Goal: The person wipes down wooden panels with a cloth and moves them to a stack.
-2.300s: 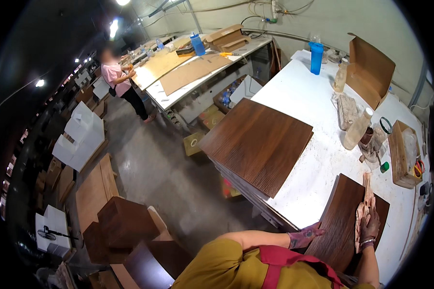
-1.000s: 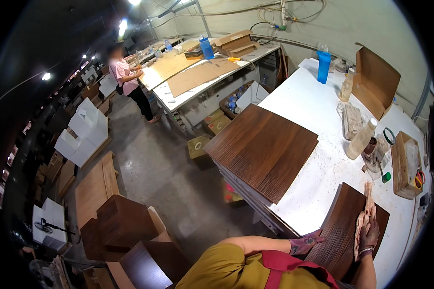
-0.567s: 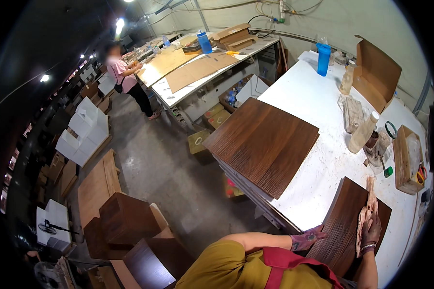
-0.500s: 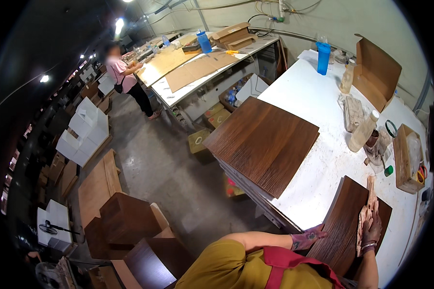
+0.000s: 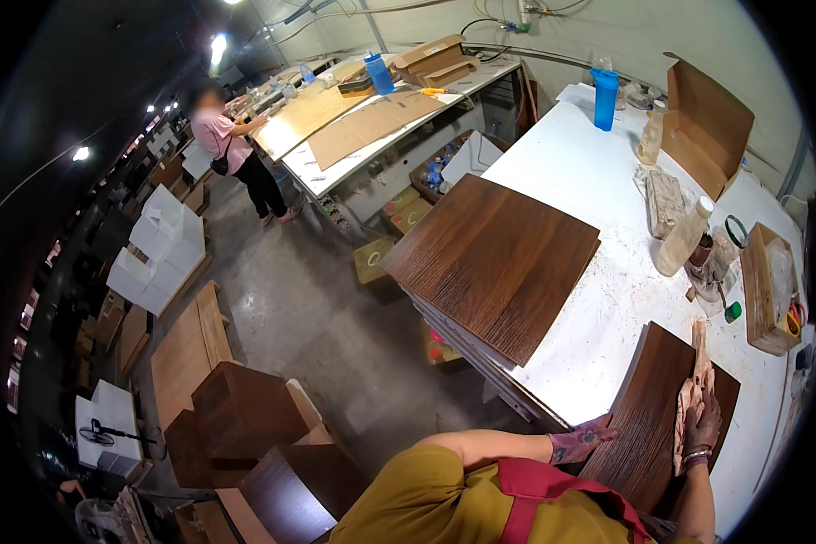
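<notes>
A dark brown wood-grain board (image 5: 642,385) lies on the white table just before me. My left hand (image 5: 587,439), in a purplish patterned covering, holds the board's left edge; its fingers show only in part. On the right half of the board, my right hand (image 5: 701,426) grips a crumpled tan cloth (image 5: 695,385) and presses it to the surface. The cloth's far end stretches past the fingers toward the board's back edge. To the left is a stack of similar boards (image 5: 503,258), apart from both hands.
Beyond the board are a cloudy bottle (image 5: 684,239), a green cap (image 5: 733,312), a wooden box (image 5: 758,304) with scissors, a blue cup (image 5: 606,98) and an open carton (image 5: 709,127). A person (image 5: 227,145) stands at the far table. Brown panels (image 5: 245,412) sit at lower left.
The whole view has shifted slightly. My right hand stays on the cloth and my left at the board's edge. The far person's arm reaches a bit further over their table.
</notes>
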A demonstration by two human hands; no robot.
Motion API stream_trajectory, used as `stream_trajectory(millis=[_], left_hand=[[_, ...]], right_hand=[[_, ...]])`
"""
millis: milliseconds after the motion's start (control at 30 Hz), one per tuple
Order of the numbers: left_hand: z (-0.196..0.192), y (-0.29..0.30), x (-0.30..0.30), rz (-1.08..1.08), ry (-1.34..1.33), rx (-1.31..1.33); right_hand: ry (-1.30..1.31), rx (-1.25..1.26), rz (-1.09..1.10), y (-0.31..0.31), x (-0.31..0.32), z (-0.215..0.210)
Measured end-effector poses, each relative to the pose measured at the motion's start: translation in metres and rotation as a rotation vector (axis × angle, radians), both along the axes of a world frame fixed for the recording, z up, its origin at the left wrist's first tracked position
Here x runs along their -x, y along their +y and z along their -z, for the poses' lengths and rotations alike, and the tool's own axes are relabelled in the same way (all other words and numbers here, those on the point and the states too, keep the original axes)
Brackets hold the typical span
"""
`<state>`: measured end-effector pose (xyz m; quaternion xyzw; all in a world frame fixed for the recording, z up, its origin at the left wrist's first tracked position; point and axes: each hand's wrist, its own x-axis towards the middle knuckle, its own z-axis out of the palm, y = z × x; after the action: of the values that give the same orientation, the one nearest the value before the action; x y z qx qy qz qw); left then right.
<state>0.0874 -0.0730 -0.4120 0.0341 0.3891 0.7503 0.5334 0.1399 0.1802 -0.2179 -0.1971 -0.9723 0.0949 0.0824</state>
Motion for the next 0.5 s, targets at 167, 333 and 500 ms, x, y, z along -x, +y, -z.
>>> stream_trajectory(millis=[167,333,500], left_hand=[[-0.001,0.001,-0.002,-0.027,-0.014,0.016],[0.001,0.003,0.003,-0.046,0.006,-0.039],[0.003,0.004,0.003,-0.022,0.014,-0.019]], right_hand=[[0.03,0.014,0.001,0.001,-0.001,0.002],[0.08,0.026,-0.019,0.005,-0.001,0.008],[-0.004,0.032,0.038,0.0,0.002,0.002]])
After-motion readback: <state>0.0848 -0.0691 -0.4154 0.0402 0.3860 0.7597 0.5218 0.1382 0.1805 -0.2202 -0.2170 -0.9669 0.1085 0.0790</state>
